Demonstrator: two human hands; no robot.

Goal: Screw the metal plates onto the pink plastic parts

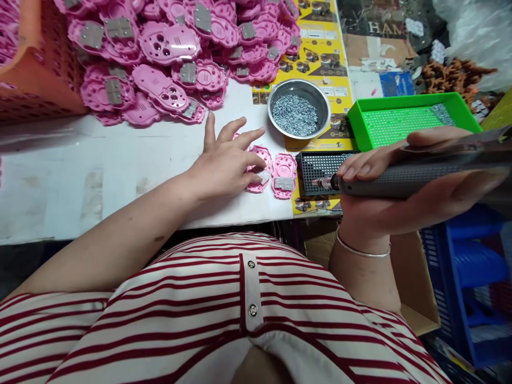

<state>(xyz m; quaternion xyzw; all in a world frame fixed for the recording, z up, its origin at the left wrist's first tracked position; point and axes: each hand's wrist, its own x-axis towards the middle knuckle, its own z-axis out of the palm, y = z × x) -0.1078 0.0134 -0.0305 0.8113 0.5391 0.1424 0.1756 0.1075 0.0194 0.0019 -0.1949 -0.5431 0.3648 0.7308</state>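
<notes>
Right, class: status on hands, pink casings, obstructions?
Left hand at one pink casing. Right hand gripping grey driver, tip over black tray. Second pink casing lies between tip and first.

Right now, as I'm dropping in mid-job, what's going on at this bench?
A person's right hand grips a dark handheld power driver, its tip over the black perforated tray. The left hand is spread on the table side, thumb and a finger at one pink part. A second pink part with a metal plate lies between that and the tray. Behind stands a metal bowl of small metal pieces.
</notes>
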